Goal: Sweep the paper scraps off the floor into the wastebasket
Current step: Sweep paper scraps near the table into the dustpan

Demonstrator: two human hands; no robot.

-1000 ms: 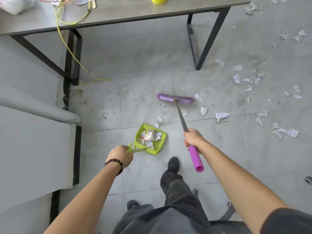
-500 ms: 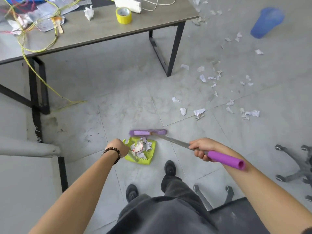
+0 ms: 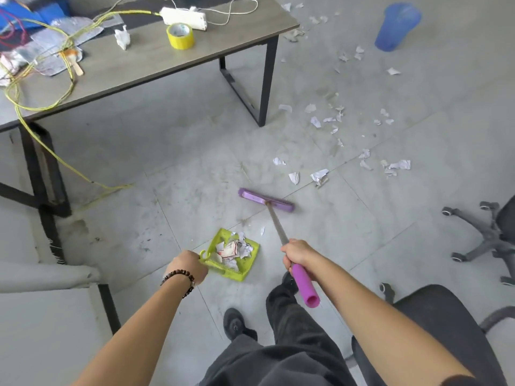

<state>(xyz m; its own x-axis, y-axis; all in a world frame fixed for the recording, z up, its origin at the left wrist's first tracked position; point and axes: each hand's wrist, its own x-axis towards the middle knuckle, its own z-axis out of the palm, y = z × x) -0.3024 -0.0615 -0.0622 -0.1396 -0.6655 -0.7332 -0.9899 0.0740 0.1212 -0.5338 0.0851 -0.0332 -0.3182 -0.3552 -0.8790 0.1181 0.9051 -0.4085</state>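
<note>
Floor (image 3: 195,151): grey tiles, scuffed and stained, littered on the right side
Right fingers (image 3: 287,250): curled tight together round the broom's metal shaft, just above its purple grip
Right hand (image 3: 296,253): grips the shaft, back of hand upward, forearm reaching in from lower right
Left fingers: tucked under the hand, not separately visible; closed round the dustpan's handle as far as can be seen
Left hand (image 3: 189,266): holds the handle end of the dustpan; beaded bracelet (image 3: 181,277) on the wrist
Dustpan (image 3: 249,267): lime green, low at the floor in front of the person's feet, open edge facing away
Collected scraps (image 3: 231,250): crumpled heap lying inside the dustpan
Broom (image 3: 266,200): purple head down at the floor beyond the dustpan and apart from it, shaft sloping back to the right hand
Loose scraps (image 3: 320,175): nearest pieces lie just beyond the broom head; more scattered further out to the right and towards the far floor
Wastebasket (image 3: 397,26): blue, at the far upper right, well apart from dustpan and broom, blurred
Table (image 3: 145,65): upper left, black legs; carries a yellow tape roll (image 3: 180,36), a white power strip (image 3: 185,18) and a yellow cable (image 3: 41,107)
Office chair (image 3: 485,238): wheeled base at the right edge
</note>
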